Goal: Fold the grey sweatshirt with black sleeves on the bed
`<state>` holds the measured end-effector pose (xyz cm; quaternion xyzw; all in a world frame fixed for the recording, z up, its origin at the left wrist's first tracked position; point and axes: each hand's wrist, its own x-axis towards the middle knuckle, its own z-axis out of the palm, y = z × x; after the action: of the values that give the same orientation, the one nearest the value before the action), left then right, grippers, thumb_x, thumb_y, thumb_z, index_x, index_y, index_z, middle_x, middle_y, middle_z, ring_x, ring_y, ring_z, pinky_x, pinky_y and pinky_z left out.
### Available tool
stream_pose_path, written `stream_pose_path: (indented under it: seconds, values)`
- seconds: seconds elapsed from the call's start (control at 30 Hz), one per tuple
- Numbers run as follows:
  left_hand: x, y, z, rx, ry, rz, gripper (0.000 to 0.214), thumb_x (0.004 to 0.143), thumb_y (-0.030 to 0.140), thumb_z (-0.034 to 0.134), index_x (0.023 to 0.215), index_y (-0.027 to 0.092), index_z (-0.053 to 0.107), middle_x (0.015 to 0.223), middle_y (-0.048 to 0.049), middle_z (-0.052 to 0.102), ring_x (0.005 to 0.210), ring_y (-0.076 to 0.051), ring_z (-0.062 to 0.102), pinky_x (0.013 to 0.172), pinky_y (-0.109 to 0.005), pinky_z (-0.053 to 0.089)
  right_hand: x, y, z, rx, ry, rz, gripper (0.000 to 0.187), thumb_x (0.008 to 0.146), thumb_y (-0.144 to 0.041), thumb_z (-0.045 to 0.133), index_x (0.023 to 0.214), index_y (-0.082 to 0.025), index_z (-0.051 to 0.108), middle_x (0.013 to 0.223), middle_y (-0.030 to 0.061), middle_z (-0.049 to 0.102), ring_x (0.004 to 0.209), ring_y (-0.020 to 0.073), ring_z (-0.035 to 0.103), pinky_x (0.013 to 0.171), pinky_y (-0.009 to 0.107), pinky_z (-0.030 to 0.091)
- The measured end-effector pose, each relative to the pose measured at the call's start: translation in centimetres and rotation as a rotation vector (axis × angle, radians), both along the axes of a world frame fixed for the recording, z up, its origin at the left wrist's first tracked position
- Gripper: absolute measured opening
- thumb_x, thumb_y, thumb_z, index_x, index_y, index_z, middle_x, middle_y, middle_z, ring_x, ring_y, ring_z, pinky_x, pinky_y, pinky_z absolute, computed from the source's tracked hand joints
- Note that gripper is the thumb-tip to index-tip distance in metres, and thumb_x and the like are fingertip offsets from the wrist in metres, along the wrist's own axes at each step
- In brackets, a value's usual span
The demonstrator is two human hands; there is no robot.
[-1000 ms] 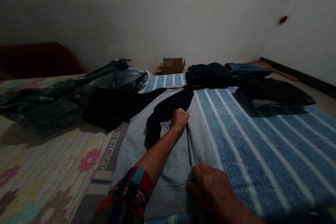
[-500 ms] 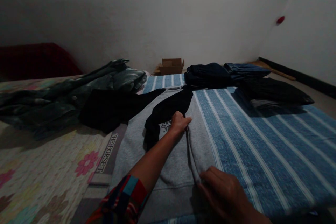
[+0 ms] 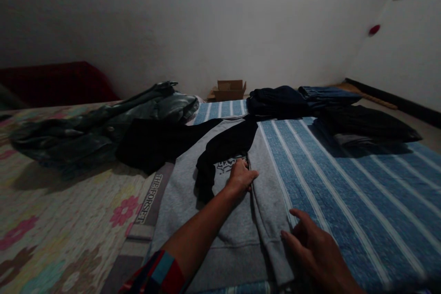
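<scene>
A grey sweatshirt (image 3: 234, 229) with black sleeves (image 3: 155, 140) lies spread in front of me, its right side folded inward. One sleeve is bent down over the chest beside a black print (image 3: 229, 165). My left hand (image 3: 241, 179) is closed on the cloth at the inner edge of the fold, its fingertips partly hidden. Beside the folded side near the hem, my right hand (image 3: 313, 248) is open, thumb and forefinger apart. Its thumb tip meets the cloth's edge; its other fingers are partly hidden.
A crumpled dark green garment (image 3: 103, 128) lies at left on the floral bedcover (image 3: 82, 211). Folded dark clothes (image 3: 275, 101), folded jeans (image 3: 327, 94) and a black stack (image 3: 372, 124) lie on the blue striped cloth (image 3: 344, 193). Behind stands a cardboard box (image 3: 229, 89).
My right hand has let go of the fold near the hem and opened, moving right. The lower fold now lies flatter. My left hand has slid slightly toward me along the fold.
</scene>
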<state>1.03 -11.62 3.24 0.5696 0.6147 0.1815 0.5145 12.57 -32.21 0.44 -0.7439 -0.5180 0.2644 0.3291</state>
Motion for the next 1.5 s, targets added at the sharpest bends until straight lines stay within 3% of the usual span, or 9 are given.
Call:
stream_pose_path:
  seconds: [0.23,0.53,0.7,0.8,0.93,1.23,1.5]
  values:
    - [-1.2,-3.2,0.3,-0.065,-0.218,-0.054,0.044,0.064,0.016,0.07,0.102,0.015,0.048,0.063,0.0043,0.056,0.044,-0.01,0.053,0.036,-0.017,0.034,-0.2,0.8,1.6,-0.183,0.296,-0.06,0.058,0.075,-0.042,0.056,0.126,-0.015,0.047,0.061,-0.0043,0.057,0.059,0.0166,0.058,0.054,0.026,0.04]
    - [-2.5,-6.9,1.5,-0.207,-0.415,-0.052,0.046,0.062,0.01,0.065,0.104,0.014,0.044,0.07,-0.0002,0.063,0.052,-0.014,0.06,0.041,-0.019,0.043,-0.4,1.2,1.2,-0.304,0.65,-0.092,0.07,0.068,-0.041,0.063,0.129,-0.014,0.041,0.065,-0.0039,0.058,0.059,0.0166,0.06,0.052,0.026,0.042]
    - [-2.8,-7.7,1.6,-0.253,-0.418,-0.051,0.033,0.065,0.011,0.058,0.096,0.014,0.048,0.063,0.0017,0.06,0.045,-0.012,0.056,0.037,-0.02,0.041,-0.8,1.4,2.8,-0.319,0.778,-0.118,0.075,0.064,-0.034,0.068,0.129,-0.012,0.038,0.05,-0.0109,0.045,0.043,0.0112,0.047,0.04,0.021,0.031]
    - [-2.9,-8.0,1.7,-0.362,-0.453,-0.031,0.024,0.067,0.015,0.057,0.091,0.014,0.053,0.065,-0.0005,0.061,0.051,-0.014,0.059,0.041,-0.022,0.045,-0.9,1.3,3.2,-0.32,0.867,-0.135,0.081,0.062,-0.035,0.07,0.131,-0.011,0.035,0.047,-0.0122,0.042,0.042,0.0102,0.044,0.04,0.021,0.029]
    - [-3.1,-8.6,2.1,-0.46,-0.504,-0.043,0.026,0.065,0.02,0.062,0.09,0.012,0.059,0.073,-0.0047,0.066,0.059,-0.017,0.062,0.052,-0.029,0.051,-0.9,1.0,3.4,-0.304,0.821,-0.13,0.077,0.064,-0.036,0.069,0.129,-0.009,0.037,0.047,-0.0114,0.043,0.043,0.0104,0.044,0.042,0.021,0.03]
    - [-3.3,-9.2,3.3,-0.405,-0.476,-0.16,0.033,0.053,0.012,0.074,0.084,0.01,0.063,0.075,-0.007,0.068,0.067,-0.02,0.065,0.061,-0.028,0.049,-0.9,0.6,3.1,-0.315,0.752,-0.121,0.078,0.067,-0.039,0.067,0.132,-0.009,0.035,0.049,-0.0106,0.043,0.044,0.011,0.045,0.042,0.022,0.032]
    - [-3.5,-10.6,3.4,-0.455,-0.526,-0.212,0.038,0.055,0.01,0.071,0.093,0.01,0.066,0.081,-0.0071,0.068,0.071,-0.02,0.064,0.067,-0.03,0.05,-0.8,0.6,3.3,-0.338,0.665,-0.104,0.074,0.071,-0.04,0.065,0.133,-0.009,0.037,0.048,-0.0097,0.044,0.043,0.011,0.045,0.041,0.021,0.032]
